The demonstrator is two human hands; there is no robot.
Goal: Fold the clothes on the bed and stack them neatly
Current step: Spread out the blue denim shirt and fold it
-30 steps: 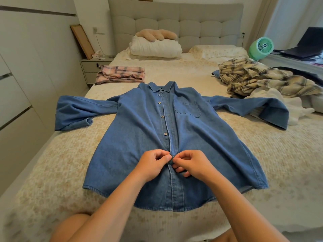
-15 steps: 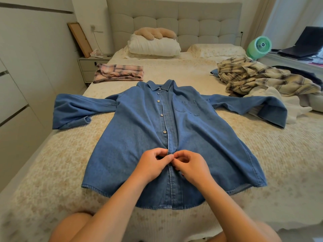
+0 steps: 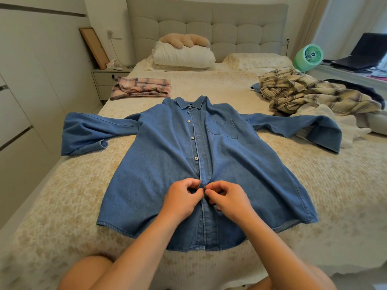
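Denim shirt (image 3: 167, 168) lies flat, front up, on the bed (image 3: 314, 185). Left hand (image 3: 181, 200) and right hand (image 3: 229, 203) pinch the placket, apparently fastening a button (image 3: 204, 187); edges should stay aligned, fabric unpuckered.

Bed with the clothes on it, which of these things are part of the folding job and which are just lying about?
Part of the job:
blue denim button shirt, spread flat, both hands pinching its placket
left hand
right hand
folded pink plaid garment
crumpled beige plaid shirt
white garment

Just lying about:
white pillow
tan plush toy
green desk fan
dark laptop
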